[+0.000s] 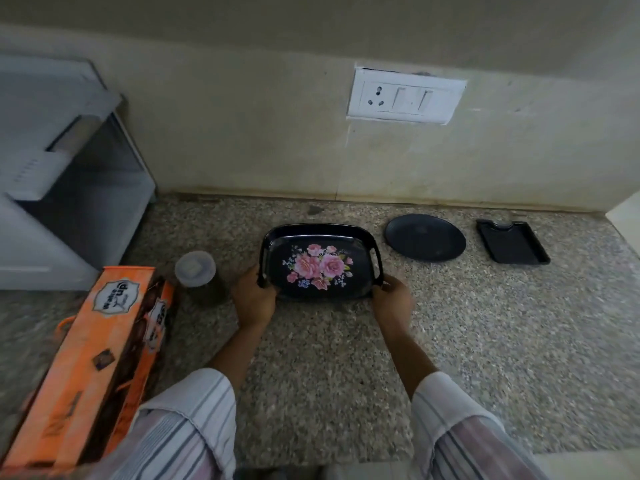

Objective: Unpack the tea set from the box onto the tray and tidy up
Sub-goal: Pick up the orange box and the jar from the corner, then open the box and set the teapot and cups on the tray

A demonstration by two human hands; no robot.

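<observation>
**Tray in both hands, tea box waiting off to the left**

I watch from afar as the speckled stone desk [346, 358] fills the view, with a white appliance [52, 168] at its far left and a wall socket [405, 97] above. The orange tea-set box [93, 368] stands tilted at the near left, well outside the left grip, its long axis running from the near edge away toward the wall; its flaps look shut, so I judge nothing has been unpacked yet. Between the two grips lies the black floral tray [320, 261], its long axis running side to side. The left hand [254, 299] is closed on the tray's near left corner by the handle, and the right hand [393, 301] is closed on the near right corner, so both grips hold the tray. Whether it rests on the desk or is slightly lifted I cannot tell. The left hand is the nearer one to the box. Beyond the right grip sit a round black plate [425, 238] and a small black rectangular dish [512, 242]; just left of the left grip stands a lidded jar [195, 270].
</observation>
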